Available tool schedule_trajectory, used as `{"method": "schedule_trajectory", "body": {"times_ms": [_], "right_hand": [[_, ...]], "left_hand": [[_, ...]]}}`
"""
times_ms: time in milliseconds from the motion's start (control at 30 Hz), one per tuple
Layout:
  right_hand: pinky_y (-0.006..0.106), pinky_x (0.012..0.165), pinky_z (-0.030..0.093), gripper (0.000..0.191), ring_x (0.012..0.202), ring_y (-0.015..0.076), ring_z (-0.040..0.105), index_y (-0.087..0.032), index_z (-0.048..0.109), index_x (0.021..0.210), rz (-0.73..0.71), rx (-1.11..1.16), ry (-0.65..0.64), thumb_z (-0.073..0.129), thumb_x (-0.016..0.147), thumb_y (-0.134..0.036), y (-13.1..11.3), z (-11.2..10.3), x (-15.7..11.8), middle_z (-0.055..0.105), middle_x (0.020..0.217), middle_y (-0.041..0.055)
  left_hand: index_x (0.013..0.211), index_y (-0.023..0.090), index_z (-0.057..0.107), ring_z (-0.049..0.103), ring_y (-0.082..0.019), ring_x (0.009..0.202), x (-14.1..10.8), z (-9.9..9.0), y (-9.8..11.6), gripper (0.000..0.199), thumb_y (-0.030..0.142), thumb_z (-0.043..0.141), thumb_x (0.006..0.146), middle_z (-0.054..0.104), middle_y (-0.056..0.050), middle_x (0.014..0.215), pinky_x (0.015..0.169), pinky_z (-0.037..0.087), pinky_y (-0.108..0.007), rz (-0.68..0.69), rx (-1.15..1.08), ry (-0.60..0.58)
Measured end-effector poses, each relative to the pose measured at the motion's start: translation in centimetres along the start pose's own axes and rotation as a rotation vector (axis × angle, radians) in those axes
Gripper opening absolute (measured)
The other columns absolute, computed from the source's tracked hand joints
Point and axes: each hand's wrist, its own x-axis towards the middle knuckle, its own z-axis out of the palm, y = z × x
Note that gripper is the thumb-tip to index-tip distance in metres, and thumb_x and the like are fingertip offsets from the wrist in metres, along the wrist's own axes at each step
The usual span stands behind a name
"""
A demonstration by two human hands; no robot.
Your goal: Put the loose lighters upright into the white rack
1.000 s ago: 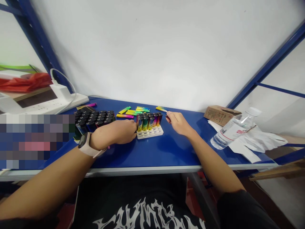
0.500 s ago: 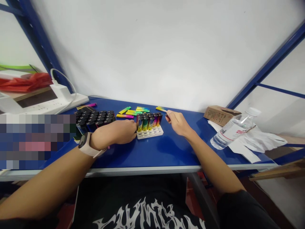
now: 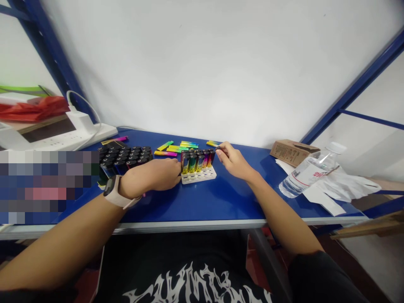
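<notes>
The left hand (image 3: 158,176), with a pale-strapped smartwatch (image 3: 112,190) on its wrist, lies curled on the blue desk (image 3: 202,206), its fingertips at or against the near end of a row of rainbow-gradient lighters (image 3: 197,162). These stand upright with dark tops in a white perforated rack (image 3: 198,176), whose front holes are empty. Whether that hand has real hold of a lighter cannot be told from this view. The right hand (image 3: 235,162) is pinched, thumb and fingers closed on a small dark-topped object (image 3: 217,150) just above the far end of the row; most of the object is hidden. Beyond the rack lie loose lighters (image 3: 179,146) in yellow, green and pink, and a black-topped block of lighters (image 3: 124,156) stands to the left. The step in hand looks like seating lighters in the rack, so the next move calls for lining up the pinched piece over a free hole without knocking its neighbours. A water bottle (image 3: 311,172) and a cardboard box (image 3: 293,152) sit off to the right.
</notes>
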Motion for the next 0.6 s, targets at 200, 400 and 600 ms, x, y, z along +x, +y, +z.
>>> {"method": "schedule_trajectory", "body": {"times_ms": [200,400,600], "right_hand": [[0.035,0.076,0.054,0.027,0.077,0.0207,0.068,-0.021,0.062,0.105,-0.094,0.032,0.034,0.06,0.102,-0.048,-0.22,0.22,0.03,0.074,0.09,0.0061],[0.036,0.078,0.059,0.031,0.079,0.0206,0.07,-0.021,0.072,0.106,-0.173,0.002,0.093,0.066,0.1,-0.051,0.08,0.52,0.22,0.079,0.101,0.0082],[0.036,0.076,0.06,0.032,0.085,0.0224,0.073,-0.021,0.073,0.11,-0.127,0.053,0.037,0.068,0.099,-0.051,0.08,0.76,0.22,0.079,0.103,0.0084]], "left_hand": [[0.125,0.008,0.07,0.075,-0.034,0.107,-0.18,-0.89,0.66,0.043,0.034,0.045,0.103,0.076,-0.023,0.122,0.093,0.057,-0.041,0.003,0.062,-0.106],[0.125,0.006,0.07,0.074,-0.034,0.104,-0.06,-0.66,0.43,0.043,0.035,0.048,0.101,0.076,-0.023,0.12,0.093,0.057,-0.044,-0.003,0.036,-0.093],[0.125,0.009,0.07,0.075,-0.033,0.105,-0.12,-0.65,0.44,0.042,0.037,0.047,0.102,0.076,-0.022,0.119,0.092,0.057,-0.042,-0.005,0.052,-0.096]]}}
